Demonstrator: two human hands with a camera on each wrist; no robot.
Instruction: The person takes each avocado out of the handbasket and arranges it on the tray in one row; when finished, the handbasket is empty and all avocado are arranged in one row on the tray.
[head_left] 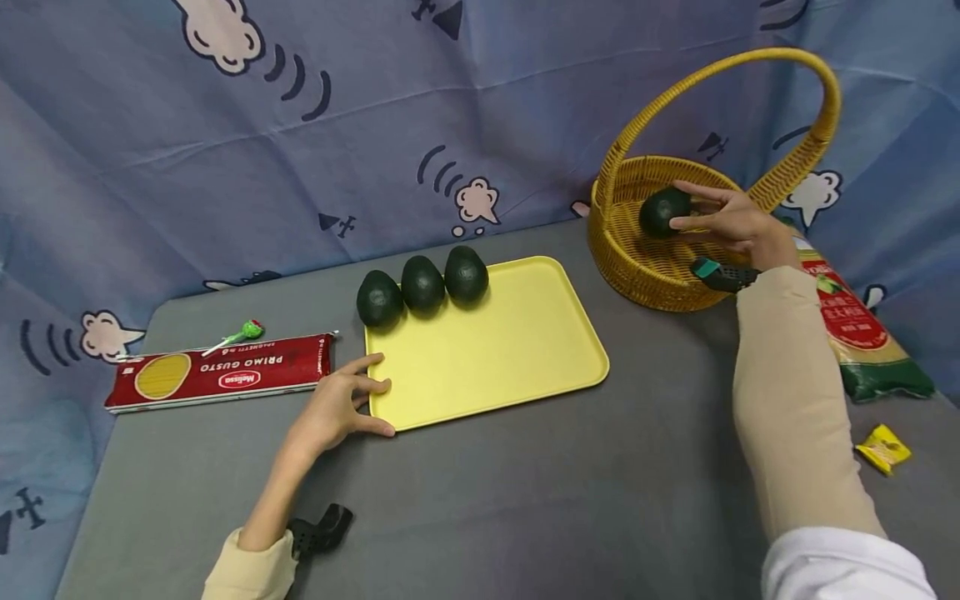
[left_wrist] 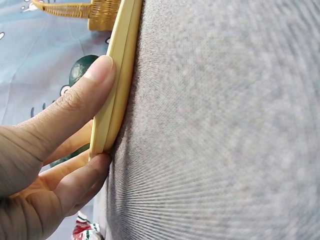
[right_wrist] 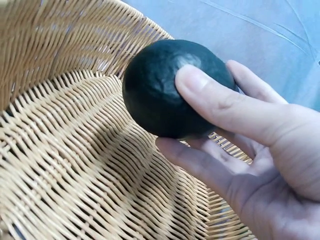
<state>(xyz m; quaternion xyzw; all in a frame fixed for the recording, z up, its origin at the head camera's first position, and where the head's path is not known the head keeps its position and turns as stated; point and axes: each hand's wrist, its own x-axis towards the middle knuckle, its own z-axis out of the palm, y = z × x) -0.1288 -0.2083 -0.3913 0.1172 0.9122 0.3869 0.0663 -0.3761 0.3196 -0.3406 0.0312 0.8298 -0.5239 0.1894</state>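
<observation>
A dark green avocado (right_wrist: pixel 165 92) is in my right hand (right_wrist: pixel 250 135), gripped between thumb and fingers. In the head view that hand reaches into the yellow wicker basket (head_left: pixel 626 258), and the right wrist view shows the woven bottom below the fruit. My left hand (head_left: pixel 337 408) holds the near left corner of a yellow tray (head_left: pixel 495 342), thumb on the front edge and fingers over the left side. Three more avocados (head_left: pixel 423 286) stand in a row along the tray's far left edge. The left wrist view shows the thumb pressed on the tray's rim (left_wrist: pixel 117 90).
Left of the tray lies a red spaghetti pack (head_left: pixel 225 375), with a green lollipop (head_left: pixel 250 330) at its far edge. On the right, a bag with a red label (head_left: pixel 855 325) lies beyond my forearm, and a small yellow packet (head_left: pixel 883 449) nearer. A patterned curtain (head_left: pixel 375 125) hangs behind the table.
</observation>
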